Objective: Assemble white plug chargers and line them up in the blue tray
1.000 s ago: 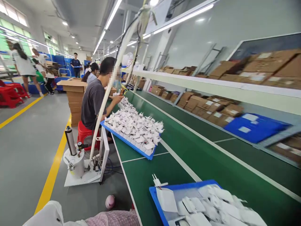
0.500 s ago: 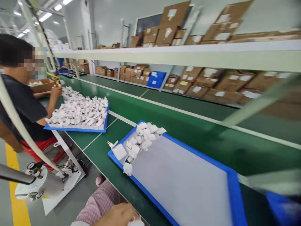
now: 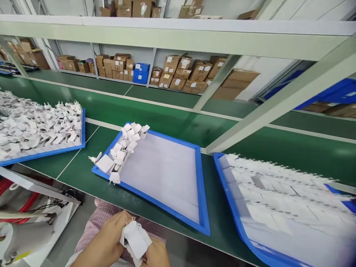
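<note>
Low in the view, over my lap, my left hand (image 3: 112, 231) is closed around white plug adapters (image 3: 136, 239) with metal pins pointing up. My right hand (image 3: 157, 254) grips the same bunch from the other side. There seem to be at least two adapters, overlapping; the fingers hide part of them. In front of my hands lies a blue-rimmed tray (image 3: 204, 207) with a white bottom. A loose row of white plug adapters (image 3: 119, 155) lies along its left side, one sticking out over the rim.
At left, another blue tray (image 3: 84, 128) is heaped with white adapters. A third blue tray (image 3: 230, 207) at right holds adapters in rows. A slanted pale post (image 3: 267, 118) rises behind the trays, and a shelf beam (image 3: 167, 35) crosses above. Cardboard boxes (image 3: 194, 70) stand at the back.
My view has swung right, bringing the right-hand tray into sight and the co-worker out of it. Both hands now show with the adapters; before, only one hand was partly visible at the bottom.
</note>
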